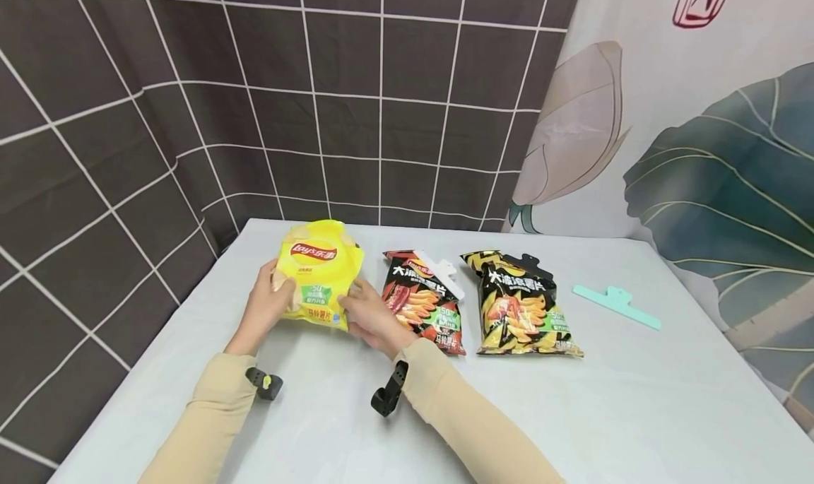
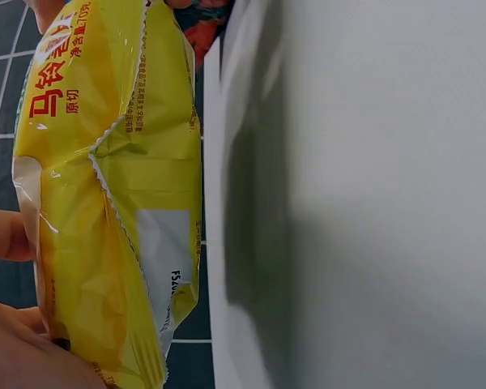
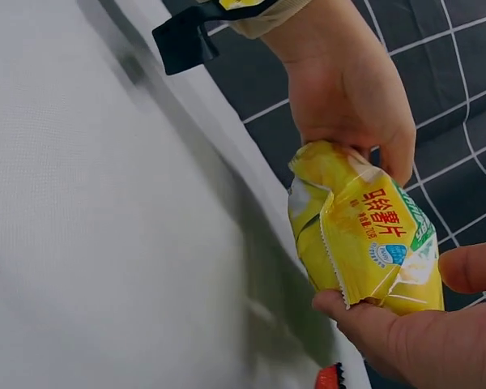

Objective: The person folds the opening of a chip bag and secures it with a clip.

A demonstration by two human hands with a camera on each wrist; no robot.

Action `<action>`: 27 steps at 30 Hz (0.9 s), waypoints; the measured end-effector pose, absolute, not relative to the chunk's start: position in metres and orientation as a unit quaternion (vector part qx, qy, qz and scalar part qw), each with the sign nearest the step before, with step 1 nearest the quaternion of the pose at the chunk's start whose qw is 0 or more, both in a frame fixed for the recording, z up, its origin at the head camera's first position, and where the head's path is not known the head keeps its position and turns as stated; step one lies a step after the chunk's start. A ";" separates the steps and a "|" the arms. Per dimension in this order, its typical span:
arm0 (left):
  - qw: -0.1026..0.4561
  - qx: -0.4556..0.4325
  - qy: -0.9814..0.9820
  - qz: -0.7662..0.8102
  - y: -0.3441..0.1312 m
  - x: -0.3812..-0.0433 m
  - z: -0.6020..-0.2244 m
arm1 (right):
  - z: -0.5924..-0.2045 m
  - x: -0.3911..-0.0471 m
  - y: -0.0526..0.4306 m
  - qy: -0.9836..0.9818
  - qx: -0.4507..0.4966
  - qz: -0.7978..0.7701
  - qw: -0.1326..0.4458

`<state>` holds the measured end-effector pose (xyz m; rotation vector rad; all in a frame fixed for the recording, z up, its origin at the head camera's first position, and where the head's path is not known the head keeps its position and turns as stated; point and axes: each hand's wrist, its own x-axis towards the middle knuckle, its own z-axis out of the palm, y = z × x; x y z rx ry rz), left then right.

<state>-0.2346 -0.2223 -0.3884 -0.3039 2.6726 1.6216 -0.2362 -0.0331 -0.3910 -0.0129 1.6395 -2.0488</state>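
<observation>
A yellow chip bag (image 1: pixel 320 272) is held up at the left of the table, its printed front facing the head camera. My left hand (image 1: pixel 266 300) grips its left side, thumb over the front. On the lower right edge, my right hand (image 1: pixel 372 314) pinches the bag between thumb and fingers. The left wrist view shows the bag's bottom end (image 2: pixel 121 186) with a crimped seam, raised over its shadow on the table. In the right wrist view both hands hold opposite sides of the yellow bag (image 3: pixel 381 235).
Right of my hands lies a red-and-black chip bag (image 1: pixel 422 304) with a white clip (image 1: pixel 444 275) on it. Beside it is a black-and-gold chip bag (image 1: pixel 521 307) with a black clip (image 1: pixel 529 265). A mint-green clip (image 1: pixel 617 304) lies farther right on the white table (image 1: pixel 636 399).
</observation>
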 end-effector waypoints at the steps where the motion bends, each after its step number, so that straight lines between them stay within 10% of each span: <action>1: -0.004 -0.096 0.849 0.519 -0.221 -0.234 -0.386 | -0.389 -0.236 -0.032 0.609 -0.001 -0.752 0.252; 27: -0.038 -0.012 0.839 0.542 -0.159 -0.205 -0.336 | -0.358 -0.216 0.057 0.665 -0.111 -0.713 0.192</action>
